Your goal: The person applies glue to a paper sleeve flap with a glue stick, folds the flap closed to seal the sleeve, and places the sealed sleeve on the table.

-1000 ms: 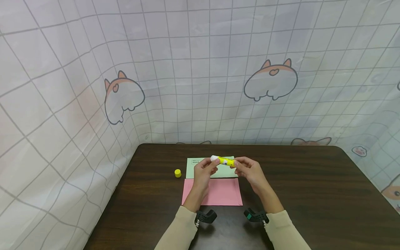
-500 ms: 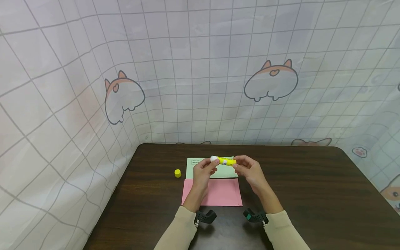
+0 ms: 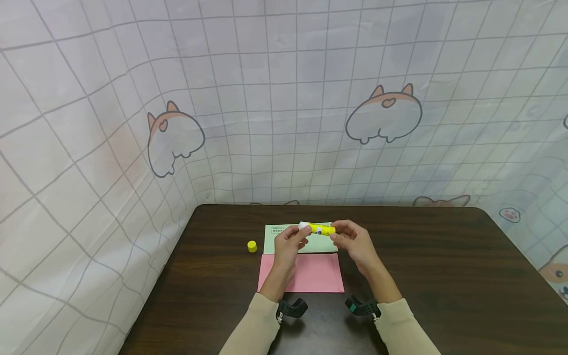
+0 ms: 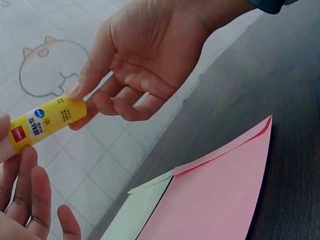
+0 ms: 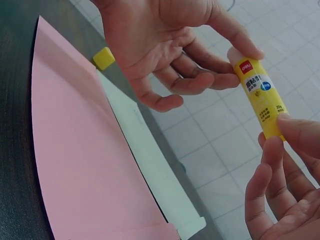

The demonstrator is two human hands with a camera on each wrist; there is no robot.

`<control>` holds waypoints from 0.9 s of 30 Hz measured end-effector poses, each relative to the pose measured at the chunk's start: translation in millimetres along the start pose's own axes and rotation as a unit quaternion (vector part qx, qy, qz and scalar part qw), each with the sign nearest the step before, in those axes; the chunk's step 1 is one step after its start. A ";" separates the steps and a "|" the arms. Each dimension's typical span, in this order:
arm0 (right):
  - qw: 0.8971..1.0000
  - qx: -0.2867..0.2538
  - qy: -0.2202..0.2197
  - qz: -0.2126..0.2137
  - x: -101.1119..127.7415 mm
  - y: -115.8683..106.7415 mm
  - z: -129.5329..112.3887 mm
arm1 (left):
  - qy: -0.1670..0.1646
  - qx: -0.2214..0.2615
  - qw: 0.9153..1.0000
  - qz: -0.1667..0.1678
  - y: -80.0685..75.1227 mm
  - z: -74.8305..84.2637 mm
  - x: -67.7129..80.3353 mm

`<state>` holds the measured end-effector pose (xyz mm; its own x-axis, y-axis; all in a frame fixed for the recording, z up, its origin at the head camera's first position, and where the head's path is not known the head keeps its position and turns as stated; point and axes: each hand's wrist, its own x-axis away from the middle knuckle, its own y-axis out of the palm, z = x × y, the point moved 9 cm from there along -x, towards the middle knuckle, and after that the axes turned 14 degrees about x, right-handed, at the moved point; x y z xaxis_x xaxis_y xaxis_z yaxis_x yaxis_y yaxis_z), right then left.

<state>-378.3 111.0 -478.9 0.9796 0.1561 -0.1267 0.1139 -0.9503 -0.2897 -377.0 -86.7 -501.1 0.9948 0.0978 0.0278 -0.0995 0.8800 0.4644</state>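
Observation:
A yellow glue stick (image 3: 323,229) with a white end is held level between both hands, above the envelopes. My left hand (image 3: 287,246) pinches it near the white end. At the yellow base end, my right hand (image 3: 355,242) pinches it between thumb and fingertips. In the right wrist view, the glue stick (image 5: 262,100) shows a red label and printed text. Below lie a light green envelope (image 3: 317,243) and, nearer me, a pink envelope (image 3: 317,273), side by side with their long edges together. The yellow cap (image 3: 252,246) stands apart on the table, left of the green envelope.
The dark wood table (image 3: 443,266) extends to both sides of the envelopes. A white grid-patterned curtain (image 3: 275,123) with cartoon animals hangs behind and at the left. Each wrist wears a black strap-on device (image 3: 293,308).
Over the last second the right fingertips have shifted slightly at the glue stick's base end, and its printed side has turned a little. The left hand, envelopes and cap stay in place.

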 end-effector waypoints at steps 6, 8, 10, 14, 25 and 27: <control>1.000 0.000 -0.001 0.000 0.1 -0.1 -0.1 | 0.000 0.001 1.000 -0.002 0.0 -0.6 0.0; 1.000 0.002 -0.001 0.001 0.0 -0.1 -0.4 | 0.000 0.002 1.000 0.000 0.2 -0.2 0.2; 1.000 0.005 -0.001 0.001 0.2 -0.2 -0.9 | 0.000 0.002 1.000 0.001 0.3 -0.1 0.5; 1.000 0.012 -0.002 0.004 0.8 -0.7 -2.1 | -0.001 -0.001 1.000 0.000 0.3 -0.5 0.6; 0.999 0.027 -0.007 0.027 0.8 -3.8 -4.3 | 0.000 -0.004 1.000 0.002 -0.2 -0.5 1.0; 0.999 0.023 -0.009 0.024 1.0 -3.2 -5.0 | 0.001 -0.005 1.000 0.002 -0.2 -0.4 1.3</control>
<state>-376.9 112.8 -473.4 0.9806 0.1155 -0.1584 0.0584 -0.9433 -0.3266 -375.7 -86.6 -501.5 0.9943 0.1022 0.0289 -0.1041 0.8844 0.4550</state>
